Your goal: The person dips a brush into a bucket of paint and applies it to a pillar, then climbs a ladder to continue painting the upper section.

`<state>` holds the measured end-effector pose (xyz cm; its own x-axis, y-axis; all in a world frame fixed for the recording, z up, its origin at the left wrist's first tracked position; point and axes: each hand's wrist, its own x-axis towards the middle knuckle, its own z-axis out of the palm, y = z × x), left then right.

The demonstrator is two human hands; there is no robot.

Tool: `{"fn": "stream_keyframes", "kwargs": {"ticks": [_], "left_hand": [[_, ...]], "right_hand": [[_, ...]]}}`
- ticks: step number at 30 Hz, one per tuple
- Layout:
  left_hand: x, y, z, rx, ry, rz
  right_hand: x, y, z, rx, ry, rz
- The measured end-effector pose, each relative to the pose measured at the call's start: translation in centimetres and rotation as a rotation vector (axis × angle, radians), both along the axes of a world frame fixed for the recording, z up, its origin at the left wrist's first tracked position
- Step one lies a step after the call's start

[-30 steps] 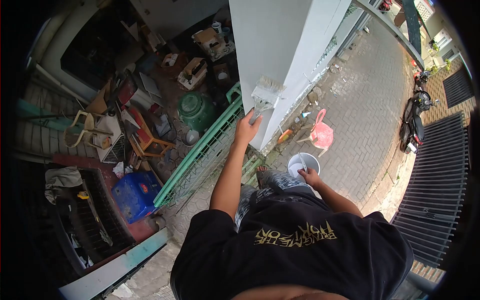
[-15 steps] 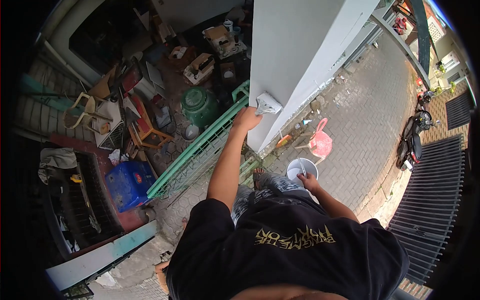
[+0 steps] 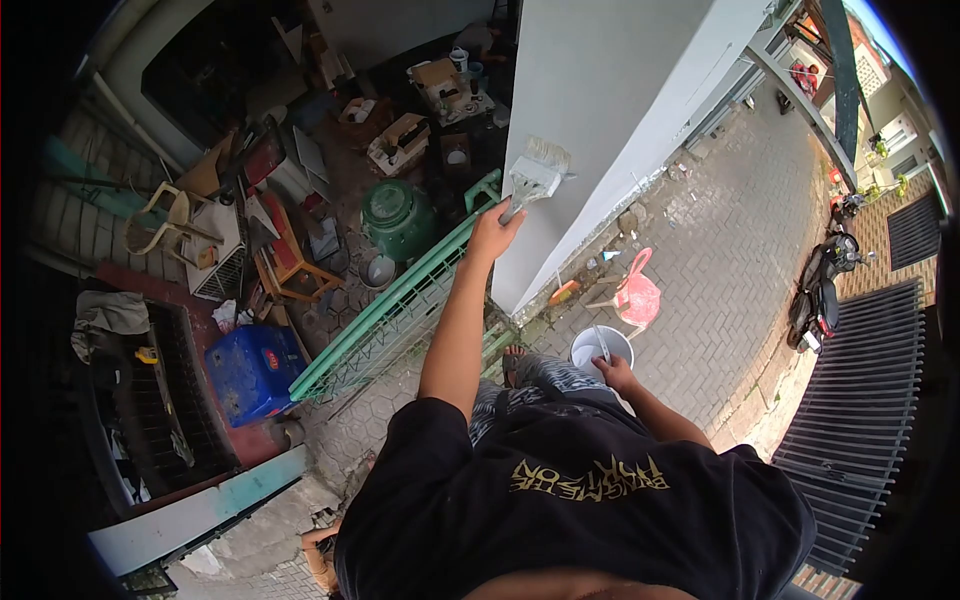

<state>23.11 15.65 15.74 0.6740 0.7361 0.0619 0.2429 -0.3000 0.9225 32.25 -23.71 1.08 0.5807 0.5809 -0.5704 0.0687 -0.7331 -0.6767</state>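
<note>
My left hand (image 3: 492, 236) is closed around the handle of a wide, paint-covered brush (image 3: 537, 176). The brush is at the face of a pale grey column (image 3: 590, 90), bristles pointing up; whether they touch it is hard to tell. Low on the right, my right hand (image 3: 615, 373) is closed at the near rim of a white bucket (image 3: 583, 349). White liquid shows inside the bucket, and a pale stick (image 3: 602, 345) leans in it beside my fingers.
A green metal fence (image 3: 400, 285) runs left of the column. Beyond it are a green drum (image 3: 393, 212), boxes and chairs. A pink object (image 3: 637, 298) stands on the paving ahead of the bucket. Parked motorbikes (image 3: 820, 290) and a rider (image 3: 802, 80) are at right.
My left hand has moved up slightly, and the brush has turned so its bristles now show pointing up. The bucket stays in my right hand. The distant rider has come nearer.
</note>
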Motion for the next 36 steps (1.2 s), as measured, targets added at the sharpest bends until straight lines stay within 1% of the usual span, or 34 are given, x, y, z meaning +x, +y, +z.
{"fn": "stream_keyframes", "kwargs": {"ticks": [1, 3, 4, 5, 6, 7, 9, 10, 13, 14, 15, 17, 18, 19, 20, 23, 24, 26, 27, 29, 31, 33, 35, 36], "left_hand": [[0.5, -0.1, -3.3, 0.083, -0.111, 0.02], [0.9, 0.1, -6.6, 0.075, -0.122, 0.011], [0.8, 0.3, -8.4, 0.112, -0.043, 0.041], [0.3, -0.2, -8.6, 0.145, 0.039, 0.072], [-0.3, -0.3, -8.7, 0.12, 0.092, 0.046], [-0.9, -0.5, -8.7, 0.118, 0.088, 0.049], [-1.6, -0.4, -8.7, 0.068, 0.385, -0.011], [-1.7, 0.0, -8.7, 0.066, 0.383, -0.007], [-1.4, 2.2, -8.4, 0.089, 0.831, -0.256], [-1.3, 2.4, -7.2, 0.01, 0.866, -0.273], [-0.7, 2.6, -6.5, 0.008, 0.868, -0.268], [0.4, 2.8, -5.0, -0.06, 0.755, -0.243], [0.5, 3.0, -2.9, -0.055, 0.759, -0.249], [0.4, 2.9, -0.1, -0.049, 0.719, -0.239], [0.4, 2.9, 1.8, -0.043, 0.678, -0.229], [-0.9, 4.2, 3.7, -0.106, 0.525, -0.26], [-1.6, 4.3, 4.6, -0.104, 0.537, -0.266], [-3.0, 3.8, 5.8, -0.166, 0.299, -0.214], [-3.3, 3.1, 6.0, -0.163, 0.305, -0.22], [-3.7, 1.5, 6.3, -0.228, -0.029, -0.022], [-2.5, -0.3, 4.8, -0.277, -0.236, 0.081], [-1.1, -1.7, 3.1, -0.249, -0.278, 0.086], [0.1, -2.8, 1.5, -0.161, -0.098, 0.05], [0.3, -3.2, 0.1, -0.208, -0.038, 0.014]], "right_hand": [[-0.3, 0.0, 0.2, 0.032, 0.012, -0.041], [-0.4, 0.0, 0.4, -0.01, 0.045, -0.053], [-0.4, -0.1, 0.7, -0.032, 0.04, -0.05], [-0.6, -0.4, 0.9, -0.041, 0.037, -0.053], [-0.7, -0.4, 1.0, -0.02, 0.018, -0.039], [-0.6, -0.3, 1.2, 0.005, -0.002, -0.022], [-0.3, -0.2, 1.1, 0.011, -0.017, -0.004], [-0.2, -0.1, 1.1, -0.01, -0.005, -0.012], [-0.2, 0.1, 1.3, -0.06, 0.019, -0.014], [-0.1, 0.2, 1.4, -0.088, 0.028, -0.011], [-0.1, 0.2, 1.4, -0.087, 0.03, -0.006], [-0.3, 0.3, 1.3, -0.009, -0.006, -0.011], [-0.3, 0.4, 1.1, -0.007, -0.003, -0.018], [-0.1, 0.3, 0.8, -0.043, 0.019, -0.012], [0.0, 0.2, 0.6, -0.078, 0.04, -0.008], [-0.4, 0.2, 1.4, -0.087, 0.039, -0.014], [-0.6, 0.2, 1.5, -0.077, 0.054, -0.032], [-0.5, 0.1, 0.7, -0.038, 0.044, -0.04], [-0.4, 0.2, 0.5, -0.034, 0.032, -0.032], [-0.4, 0.4, 0.6, -0.022, 0.026, -0.02], [-0.6, 0.4, 0.6, -0.014, 0.021, -0.007], [-0.6, 0.7, 0.9, 0.007, 0.056, -0.02], [-0.7, 1.0, 1.3, 0.001, 0.041, -0.017], [-0.6, 1.0, 1.5, -0.013, 0.028, -0.008]]}}
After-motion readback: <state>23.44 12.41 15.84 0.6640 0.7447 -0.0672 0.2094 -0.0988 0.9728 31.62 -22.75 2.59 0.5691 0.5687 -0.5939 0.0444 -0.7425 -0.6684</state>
